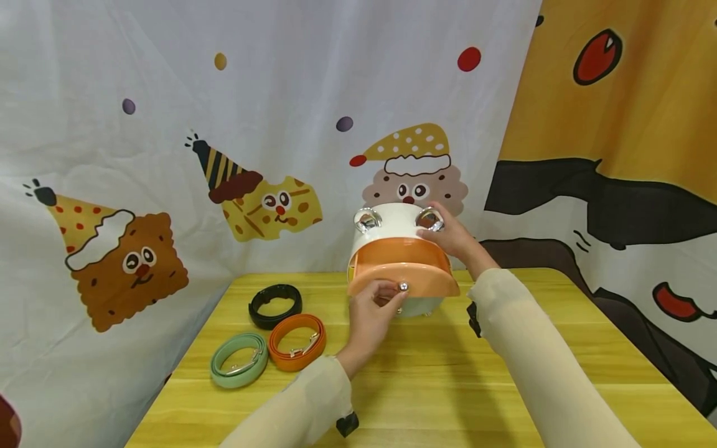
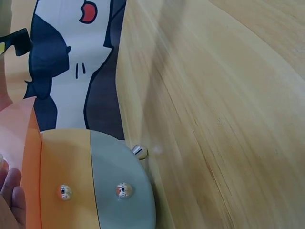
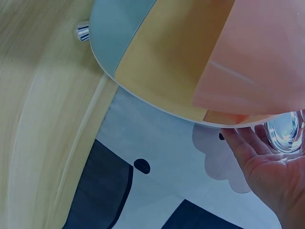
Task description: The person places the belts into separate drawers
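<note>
On the rounded white cabinet (image 1: 394, 221), my left hand (image 1: 368, 316) pinches the silver knob (image 1: 403, 286) of the orange drawer (image 1: 428, 280), above yellow and grey-green fronts (image 2: 119, 164); my right hand (image 1: 456, 238) grips a chrome ring (image 1: 419, 218)

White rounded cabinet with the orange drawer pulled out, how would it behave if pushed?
The white rounded cabinet may tip forward, since its glossy orange drawer juts out. Its even curve suggests a stiff body. Its small silvery foot might slide on the smooth wood-patterned table.

Cartoon-print curtain (image 1: 291, 81) behind yellow wood-grain table (image 1: 588, 336).
</note>
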`<control>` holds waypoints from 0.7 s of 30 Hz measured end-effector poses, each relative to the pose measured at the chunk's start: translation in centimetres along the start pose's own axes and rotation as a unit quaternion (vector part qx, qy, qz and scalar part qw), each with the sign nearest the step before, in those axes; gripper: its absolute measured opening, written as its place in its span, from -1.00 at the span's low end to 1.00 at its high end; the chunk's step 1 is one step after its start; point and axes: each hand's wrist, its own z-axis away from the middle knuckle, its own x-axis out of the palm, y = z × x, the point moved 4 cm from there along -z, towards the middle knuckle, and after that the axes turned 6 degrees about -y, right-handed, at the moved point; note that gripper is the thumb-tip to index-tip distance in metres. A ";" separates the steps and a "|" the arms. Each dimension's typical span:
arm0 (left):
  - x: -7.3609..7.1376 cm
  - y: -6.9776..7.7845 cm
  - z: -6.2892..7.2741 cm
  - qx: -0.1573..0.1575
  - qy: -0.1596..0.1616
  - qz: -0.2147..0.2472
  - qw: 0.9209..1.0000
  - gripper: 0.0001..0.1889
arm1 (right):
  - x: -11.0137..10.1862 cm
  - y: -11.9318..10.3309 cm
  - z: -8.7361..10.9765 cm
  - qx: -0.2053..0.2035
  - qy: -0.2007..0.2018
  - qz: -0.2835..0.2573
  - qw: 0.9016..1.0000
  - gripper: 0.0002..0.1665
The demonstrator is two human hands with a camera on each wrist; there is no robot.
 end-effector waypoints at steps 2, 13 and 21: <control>-0.1 0.1 0.1 0.005 -0.001 0.003 1.000 -0.82 | 0.0 0.0 0.0 0.001 0.000 0.001 1.000 -0.20; -2.3 0.8 0.5 -0.001 -0.006 -0.005 1.000 -0.79 | 0.1 -0.2 0.1 0.009 -0.001 -0.005 1.000 -0.22; -6.8 0.4 0.7 -0.042 0.023 -0.020 0.999 -0.76 | 0.0 -0.2 0.2 0.017 -0.002 -0.006 1.000 -0.24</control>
